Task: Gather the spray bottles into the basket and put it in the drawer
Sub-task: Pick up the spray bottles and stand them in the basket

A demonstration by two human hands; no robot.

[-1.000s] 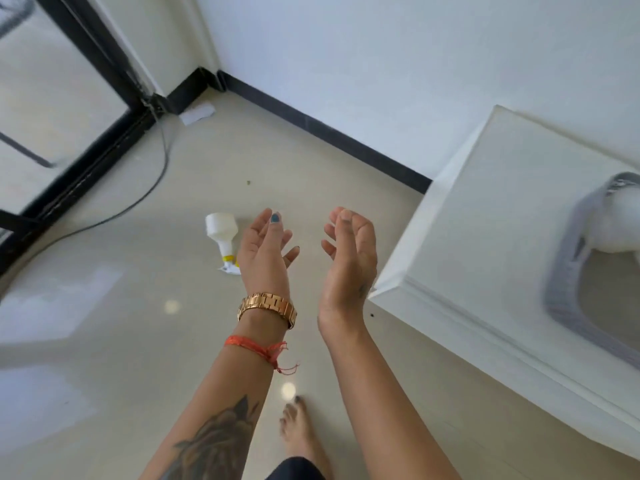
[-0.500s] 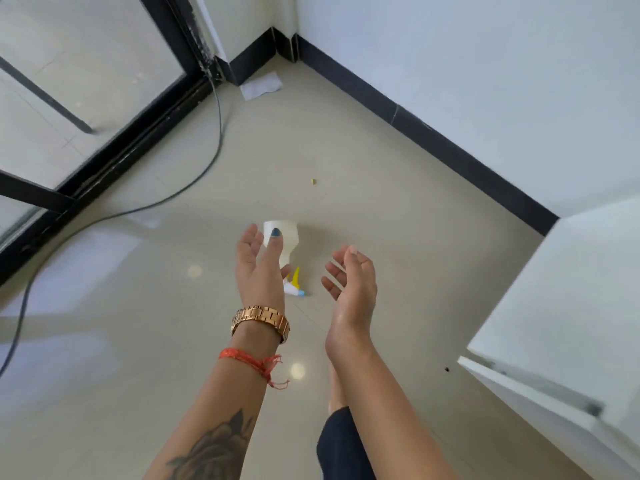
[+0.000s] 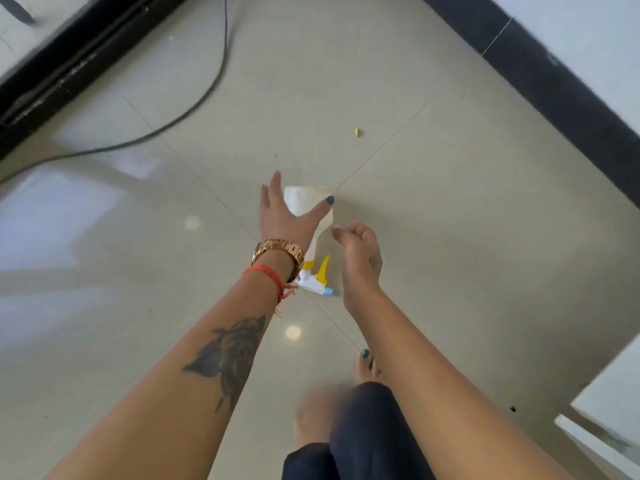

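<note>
A white spray bottle (image 3: 304,202) lies on its side on the tiled floor, its yellow trigger and blue nozzle pointing toward me. My left hand (image 3: 284,216) hovers spread over the bottle's body, thumb across it, fingers apart; whether it touches the bottle is unclear. My right hand (image 3: 358,254) is just right of the bottle's neck, fingers loosely curled, holding nothing. The basket is not in view.
A black cable (image 3: 194,102) curves across the floor at upper left beside a black door track (image 3: 69,64). A white cabinet corner (image 3: 609,424) juts in at lower right. A small yellow scrap (image 3: 357,132) lies beyond the bottle. My bare feet (image 3: 367,368) stand below.
The view has dropped closer to the floor and the bottle. Both hands have reached down to it; my left hand has spread over its body.
</note>
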